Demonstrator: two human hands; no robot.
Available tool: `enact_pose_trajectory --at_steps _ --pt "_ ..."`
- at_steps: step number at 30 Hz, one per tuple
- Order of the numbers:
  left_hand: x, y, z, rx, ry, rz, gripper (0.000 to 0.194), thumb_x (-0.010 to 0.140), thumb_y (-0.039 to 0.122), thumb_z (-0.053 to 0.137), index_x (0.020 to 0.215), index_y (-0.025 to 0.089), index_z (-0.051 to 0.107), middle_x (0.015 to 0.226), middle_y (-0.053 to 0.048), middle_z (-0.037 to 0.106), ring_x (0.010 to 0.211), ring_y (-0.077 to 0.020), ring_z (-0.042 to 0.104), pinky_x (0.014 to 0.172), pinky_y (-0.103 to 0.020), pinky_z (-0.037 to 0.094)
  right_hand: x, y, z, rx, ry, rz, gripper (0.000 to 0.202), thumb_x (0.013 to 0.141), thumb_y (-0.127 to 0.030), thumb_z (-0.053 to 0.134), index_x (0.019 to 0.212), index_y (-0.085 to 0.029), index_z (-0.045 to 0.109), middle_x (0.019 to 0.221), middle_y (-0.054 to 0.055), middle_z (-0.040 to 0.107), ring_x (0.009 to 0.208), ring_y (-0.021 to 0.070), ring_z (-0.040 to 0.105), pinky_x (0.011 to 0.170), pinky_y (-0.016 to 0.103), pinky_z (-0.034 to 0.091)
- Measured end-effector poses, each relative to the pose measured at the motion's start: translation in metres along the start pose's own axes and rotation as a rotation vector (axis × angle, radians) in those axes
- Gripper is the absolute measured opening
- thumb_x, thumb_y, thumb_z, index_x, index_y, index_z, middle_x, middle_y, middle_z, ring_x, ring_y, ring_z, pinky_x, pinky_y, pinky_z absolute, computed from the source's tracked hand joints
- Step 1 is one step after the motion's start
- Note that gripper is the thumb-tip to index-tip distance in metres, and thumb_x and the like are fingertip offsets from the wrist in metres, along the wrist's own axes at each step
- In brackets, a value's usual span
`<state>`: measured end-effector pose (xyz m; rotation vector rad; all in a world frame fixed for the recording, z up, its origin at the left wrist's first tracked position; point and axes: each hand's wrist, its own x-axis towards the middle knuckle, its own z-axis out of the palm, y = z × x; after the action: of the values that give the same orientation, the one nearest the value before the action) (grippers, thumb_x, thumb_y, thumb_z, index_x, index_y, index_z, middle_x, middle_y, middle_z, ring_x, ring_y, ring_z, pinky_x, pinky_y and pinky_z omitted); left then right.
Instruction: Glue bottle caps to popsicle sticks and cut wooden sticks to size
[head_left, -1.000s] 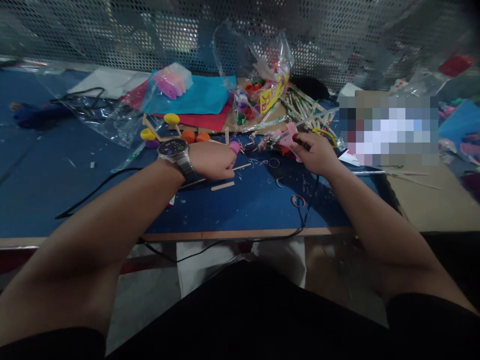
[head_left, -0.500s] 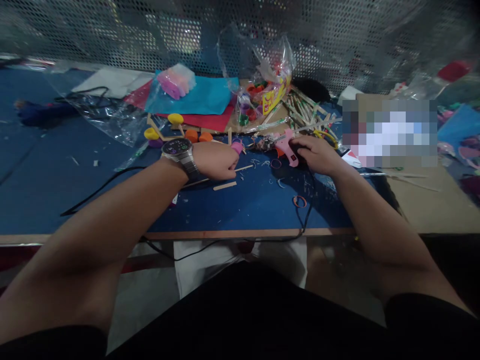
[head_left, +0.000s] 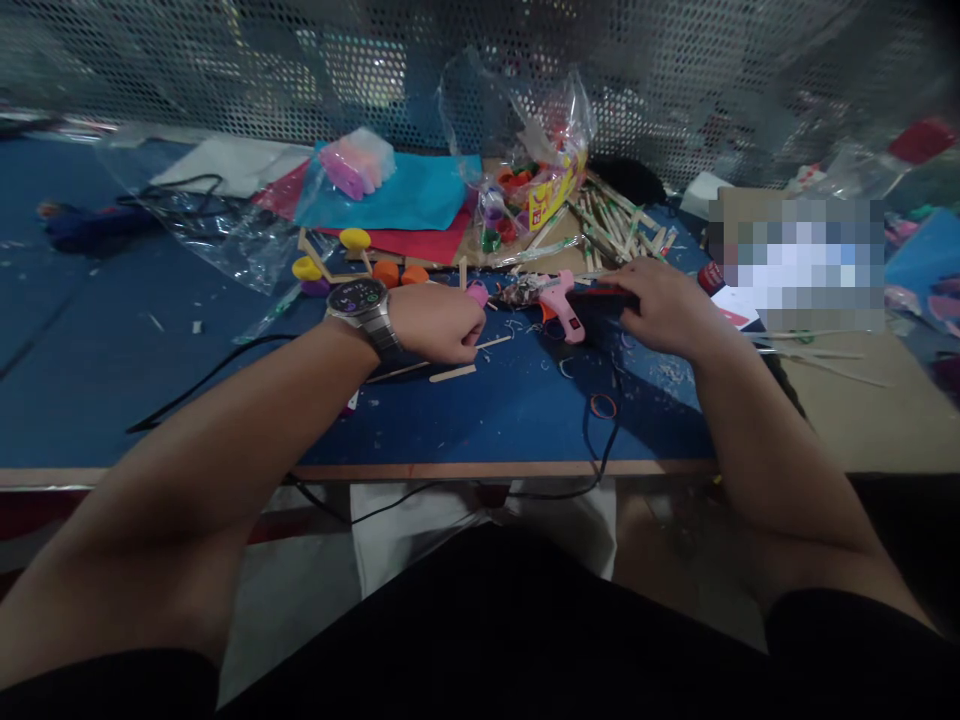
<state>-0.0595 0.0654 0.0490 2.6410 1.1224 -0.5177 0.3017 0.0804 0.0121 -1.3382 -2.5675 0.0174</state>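
My left hand (head_left: 442,322), with a watch (head_left: 358,297) at the wrist, is closed beside a purple bottle cap (head_left: 477,292); what its fingers hold is hidden. Thin wooden sticks (head_left: 453,374) lie under and beside it. My right hand (head_left: 664,305) is closed around a dark, long, flat object (head_left: 600,300) whose kind I cannot make out. Just left of that lies a pink glue gun (head_left: 561,305), its nozzle end amid glue scraps. Behind my left hand are orange caps (head_left: 385,274) and yellow caps (head_left: 355,239) with sticks standing up.
A clear bag of bottle caps (head_left: 517,200) and a pile of sticks (head_left: 615,225) lie at the back. Blue sheets (head_left: 427,190) hold a pink bundle (head_left: 356,165). A black cable (head_left: 611,440) hangs over the table edge. Cardboard (head_left: 855,410) is at right.
My right hand has moved right, off the glue gun, and now has the dark object in its fingers. The glue gun has shifted slightly left. My left hand stays nearly in place.
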Motion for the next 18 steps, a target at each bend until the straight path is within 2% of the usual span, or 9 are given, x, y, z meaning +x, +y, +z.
enact_pose_trajectory --at_steps 2,5,9,13,18 --pt "0.001 0.000 0.000 -0.004 -0.006 0.005 0.018 0.096 0.033 0.065 0.096 0.019 0.077 0.090 -0.007 0.074 0.072 -0.0197 0.059 0.071 -0.033 0.037 -0.003 -0.003 -0.003 -0.084 0.046 0.048 0.052 0.085 -0.016 0.064 0.134 -0.027 0.077 0.125 0.016 0.074 0.117 0.0406 0.067 0.099 0.062 0.053" --pt "0.002 0.002 0.001 0.004 0.008 0.002 0.018 0.093 0.032 0.066 0.097 0.020 0.078 0.090 -0.007 0.074 0.074 -0.0204 0.061 0.073 -0.034 0.039 -0.004 -0.008 -0.002 -0.146 0.121 0.139 0.035 0.086 -0.018 0.062 0.116 -0.024 0.081 0.121 0.018 0.074 0.112 0.0432 0.066 0.095 0.066 0.048" --pt "0.001 0.004 0.002 0.026 0.043 0.005 0.018 0.092 0.030 0.065 0.097 0.020 0.079 0.090 -0.008 0.074 0.075 -0.0218 0.060 0.069 -0.035 0.037 -0.001 -0.014 -0.001 -0.137 0.220 0.204 0.020 0.096 -0.022 0.056 0.099 -0.024 0.076 0.118 0.020 0.075 0.111 0.0446 0.065 0.095 0.070 0.043" --pt "0.000 0.000 0.002 0.005 0.037 0.032 0.018 0.089 0.029 0.067 0.097 0.020 0.080 0.089 -0.007 0.076 0.073 -0.0208 0.059 0.066 -0.035 0.037 0.003 -0.021 -0.006 -0.093 0.300 0.218 0.014 0.101 -0.027 0.056 0.094 -0.028 0.069 0.115 0.018 0.076 0.114 0.0432 0.065 0.096 0.067 0.044" --pt "-0.002 -0.011 0.001 -0.014 0.009 0.075 0.011 0.086 0.028 0.069 0.086 0.021 0.078 0.082 -0.004 0.074 0.070 -0.0180 0.059 0.064 -0.032 0.035 0.006 -0.032 0.005 -0.019 0.297 0.163 0.016 0.092 -0.017 0.055 0.097 -0.029 0.065 0.110 0.013 0.077 0.112 0.0387 0.068 0.093 0.060 0.047"
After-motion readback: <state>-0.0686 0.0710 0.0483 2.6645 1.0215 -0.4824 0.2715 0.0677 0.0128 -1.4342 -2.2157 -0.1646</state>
